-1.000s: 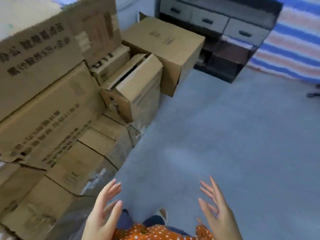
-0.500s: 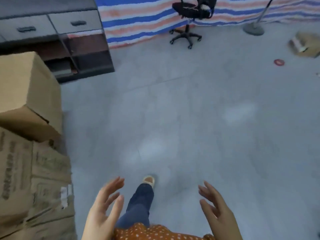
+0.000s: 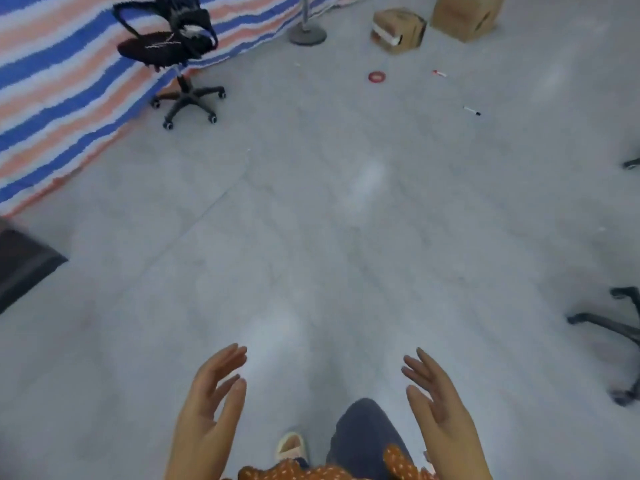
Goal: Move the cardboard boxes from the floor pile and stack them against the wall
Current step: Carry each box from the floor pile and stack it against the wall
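The stacked wall of boxes has swung out of view; she is now facing two cardboard boxes (image 3: 398, 28) lying beyond the round stand base (image 3: 307, 33). Left hand (image 3: 204, 414) and right hand (image 3: 441, 412) are spread, empty, ready for another.

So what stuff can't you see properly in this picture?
- Larger cardboard box, head view: its top is cut off by the upper edge.
- Chair base: its seat lies beyond the right edge.
- Small red and white thing: too small to identify.
- Smaller cardboard box: its print is blurred.
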Motion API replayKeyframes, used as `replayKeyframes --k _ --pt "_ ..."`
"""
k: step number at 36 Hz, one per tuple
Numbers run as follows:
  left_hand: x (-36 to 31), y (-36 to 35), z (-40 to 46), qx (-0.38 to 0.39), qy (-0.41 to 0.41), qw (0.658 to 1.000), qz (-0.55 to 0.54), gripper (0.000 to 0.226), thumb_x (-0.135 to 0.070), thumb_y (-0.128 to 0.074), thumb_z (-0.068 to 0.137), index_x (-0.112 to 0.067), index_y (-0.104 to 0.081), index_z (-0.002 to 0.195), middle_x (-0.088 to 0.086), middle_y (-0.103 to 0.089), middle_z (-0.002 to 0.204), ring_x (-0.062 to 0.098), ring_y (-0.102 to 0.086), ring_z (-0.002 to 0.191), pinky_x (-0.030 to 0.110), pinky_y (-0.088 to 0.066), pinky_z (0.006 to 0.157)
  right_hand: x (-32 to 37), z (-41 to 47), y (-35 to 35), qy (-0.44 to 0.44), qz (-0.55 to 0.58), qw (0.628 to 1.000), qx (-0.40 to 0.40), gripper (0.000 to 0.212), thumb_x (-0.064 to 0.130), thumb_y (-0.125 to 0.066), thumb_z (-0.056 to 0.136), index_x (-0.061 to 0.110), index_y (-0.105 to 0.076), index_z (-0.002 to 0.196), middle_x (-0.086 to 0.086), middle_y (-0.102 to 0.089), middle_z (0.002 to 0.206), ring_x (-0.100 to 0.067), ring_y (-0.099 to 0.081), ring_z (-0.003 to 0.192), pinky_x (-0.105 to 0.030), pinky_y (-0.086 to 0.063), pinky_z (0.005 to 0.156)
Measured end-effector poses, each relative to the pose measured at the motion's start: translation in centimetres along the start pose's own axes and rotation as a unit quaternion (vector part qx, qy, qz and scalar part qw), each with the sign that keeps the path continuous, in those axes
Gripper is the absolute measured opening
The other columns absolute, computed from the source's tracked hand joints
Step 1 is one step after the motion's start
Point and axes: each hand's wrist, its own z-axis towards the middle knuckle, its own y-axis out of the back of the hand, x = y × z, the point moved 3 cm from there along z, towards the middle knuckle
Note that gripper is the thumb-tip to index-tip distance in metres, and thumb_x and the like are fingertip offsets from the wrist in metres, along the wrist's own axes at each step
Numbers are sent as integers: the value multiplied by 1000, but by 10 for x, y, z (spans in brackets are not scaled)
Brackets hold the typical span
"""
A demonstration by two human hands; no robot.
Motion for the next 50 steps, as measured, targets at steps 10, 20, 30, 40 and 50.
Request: replayKeyframes --k 10,20,30,40,50 --pt "-27 -145 134 59 -28 998 -12 42 -15 -54 81 -51 -64 102 -12 -68 112 5 -64 105 16 -51 86 10 127 87 -20 31 988 -147 45 26 -54 83 66 -52 105 19 -60 119 14 -57 102 -12 -44 92" --pt "-76 -319 269 101 -50 993 -28 46 -18 -53 75 -55 -63 101 -16 -69 107 4 -65 102 13 -51 84 56 307 196 23 -4 988 -155 64 -3 -55 89 59 -52 104 31 -64 108 8 -60 103 -3 -44 79" --pt "-88 -428 404 116 -24 993 -16 40 -72 -66 60 -59 -62 97 -19 -68 108 1 -64 100 14 -51 83 62 466 244 -26 15 986 -162 75 -5 -56 87 70 -53 94 32 -65 102 9 -61 98 -4 -46 77" --pt "-151 -560 617 148 -71 986 -24 32 -38 -56 74 -54 -62 101 -16 -68 110 3 -64 103 18 -51 87 124 677 294 -2 35 976 -217 75 -7 -53 87 67 -55 94 29 -67 100 7 -64 95 -5 -46 77" --pt "-175 -697 746 218 -59 974 16 38 -30 -56 75 -56 -62 100 -17 -69 107 3 -65 100 10 -49 82 147 828 358 -31 46 969 -239 71 -4 -54 88 67 -55 94 30 -66 100 6 -64 96 -4 -47 77"
